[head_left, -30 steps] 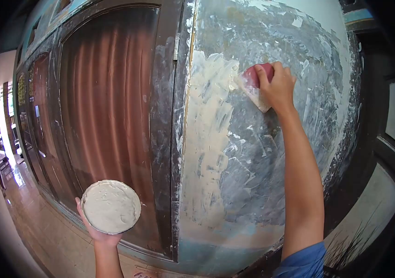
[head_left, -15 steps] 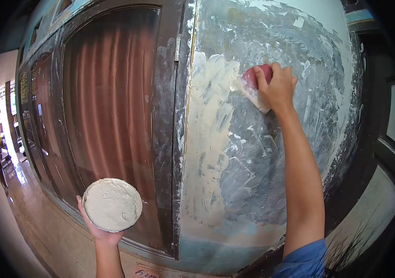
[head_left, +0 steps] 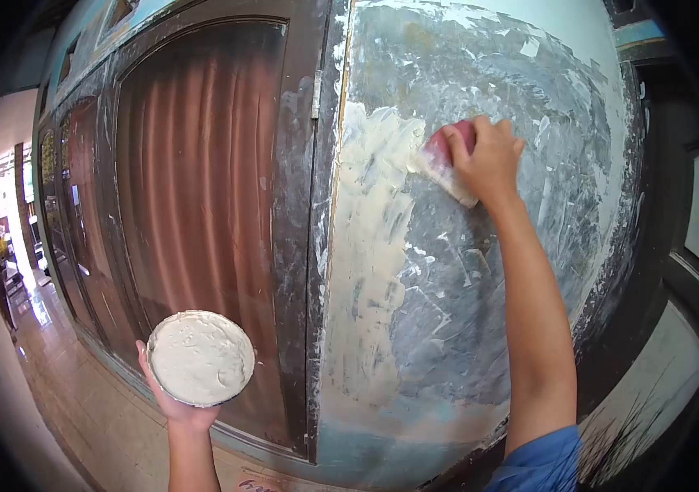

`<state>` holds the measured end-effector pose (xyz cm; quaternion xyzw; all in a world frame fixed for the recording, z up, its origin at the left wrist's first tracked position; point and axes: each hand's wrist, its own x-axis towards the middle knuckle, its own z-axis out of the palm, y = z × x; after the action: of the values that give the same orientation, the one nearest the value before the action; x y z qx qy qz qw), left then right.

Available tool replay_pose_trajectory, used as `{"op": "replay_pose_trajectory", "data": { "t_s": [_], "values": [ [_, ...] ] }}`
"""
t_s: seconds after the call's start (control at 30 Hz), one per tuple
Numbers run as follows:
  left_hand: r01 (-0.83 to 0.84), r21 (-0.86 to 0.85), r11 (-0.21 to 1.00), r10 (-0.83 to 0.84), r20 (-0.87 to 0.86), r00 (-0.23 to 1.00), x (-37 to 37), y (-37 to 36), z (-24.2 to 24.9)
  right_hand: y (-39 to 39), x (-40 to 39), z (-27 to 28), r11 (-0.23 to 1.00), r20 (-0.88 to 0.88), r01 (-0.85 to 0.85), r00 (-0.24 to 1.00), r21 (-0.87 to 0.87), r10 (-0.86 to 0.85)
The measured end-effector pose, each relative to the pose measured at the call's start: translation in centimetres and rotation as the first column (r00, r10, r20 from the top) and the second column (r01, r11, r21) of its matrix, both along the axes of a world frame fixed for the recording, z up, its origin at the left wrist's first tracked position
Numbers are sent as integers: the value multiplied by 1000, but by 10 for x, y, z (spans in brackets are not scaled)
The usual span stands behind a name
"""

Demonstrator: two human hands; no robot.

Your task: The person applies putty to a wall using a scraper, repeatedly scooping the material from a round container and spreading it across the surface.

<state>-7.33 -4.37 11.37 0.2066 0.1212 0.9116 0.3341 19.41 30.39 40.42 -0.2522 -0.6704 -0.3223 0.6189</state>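
Note:
My left hand point(head_left: 184, 412) holds a round bowl of cream-white putty point(head_left: 202, 358) from below, at lower left in front of the door glass. Its fingers wrap around the far side, and most of them are hidden. My right hand point(head_left: 489, 160) is closed on a putty spreader with a dark pink grip point(head_left: 452, 141). The spreader's putty-smeared blade point(head_left: 450, 182) lies against the patchy grey wall point(head_left: 472, 271). Just left of the blade, a band of cream putty point(head_left: 370, 213) runs down the wall beside the door frame.
A dark wooden door point(head_left: 292, 246) with a glass pane and reddish curtain point(head_left: 202, 164) stands left of the wall, its hinge point(head_left: 317, 94) on the near edge. Dark framing point(head_left: 653, 205) borders the right side. A tiled floor point(head_left: 79, 385) stretches away at left.
My right hand and the spreader have shifted slightly left and down along the wall. The bowl in my left hand stays almost in place.

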Motion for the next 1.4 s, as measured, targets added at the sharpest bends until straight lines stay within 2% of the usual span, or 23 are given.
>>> {"op": "replay_pose_trajectory", "data": {
  "t_s": [0.07,0.13,0.17,0.2,0.27,0.3,0.33,0.4,0.47,0.53,0.6,0.67,0.73,0.8,0.83,0.93,1.0,1.07,1.13,1.2,1.27,1.33,1.4],
  "values": [
    [7,24,1000,-7,-6,1000,0,1,2,1,2,3,999,-54,32,998,12,-31],
    [8,28,1000,-8,-24,1000,5,0,6,-2,5,6,999,-77,-25,997,-32,23],
    [9,37,999,-8,-37,999,7,-1,8,5,3,2,998,-38,-51,998,44,53],
    [10,41,999,-8,-35,999,8,-1,9,1,3,1,998,-36,-50,998,48,52],
    [13,22,1000,-13,-21,1000,10,-3,10,-9,0,-3,998,90,52,995,-31,-49],
    [11,20,1000,-11,-22,1000,10,-4,9,-6,1,-1,999,15,44,999,13,-44],
    [11,23,1000,-10,-33,999,8,-4,7,-6,1,1,999,13,42,999,13,-43],
    [10,29,1000,-9,-47,999,7,-3,9,-7,2,6,998,-89,-10,996,-54,5],
    [3,52,999,0,-51,999,9,-5,13,-2,0,1,999,-61,-32,998,12,32],
    [5,58,998,-2,-47,999,11,-6,15,-9,-5,-5,1000,105,19,994,-10,-17],
    [6,65,998,-2,-52,999,12,-9,19,-6,-3,4,999,65,44,997,0,-44],
    [5,64,998,-6,9,1000,15,-12,21,-3,0,9,999,-65,7,998,-51,-10],
    [-5,67,998,4,9,1000,13,-12,18,-3,-1,3,1000,-52,7,999,11,-7],
    [-22,80,997,21,16,1000,13,-11,16,-8,-5,-3,999,147,33,988,17,-35],
    [-20,67,998,19,12,1000,13,-12,15,-7,-4,-1,999,148,29,989,17,-32],
    [-22,50,999,22,-8,1000,13,-15,15,-2,2,8,999,-38,1,999,-45,-3],
    [-21,50,999,22,-18,1000,13,-14,14,-2,1,4,999,-47,-8,999,-35,6],
    [-26,55,998,28,-35,999,12,-15,13,-2,-2,-2,999,155,22,987,33,-27],
    [-28,53,998,30,-41,999,17,-15,18,0,-1,3,998,148,59,987,38,-64],
    [-22,47,999,24,-48,999,19,-15,19,-2,5,12,1000,-33,6,999,-18,-7],
    [-39,49,998,42,-61,997,19,-14,19,-9,5,7,999,-21,-2,1000,-43,2],
    [-28,55,998,31,-65,997,18,-13,17,-10,0,-3,999,154,10,988,43,-16],
    [-21,58,998,25,-72,997,18,-14,16,-3,-2,-5,994,175,36,983,105,-54]
  ]
}}
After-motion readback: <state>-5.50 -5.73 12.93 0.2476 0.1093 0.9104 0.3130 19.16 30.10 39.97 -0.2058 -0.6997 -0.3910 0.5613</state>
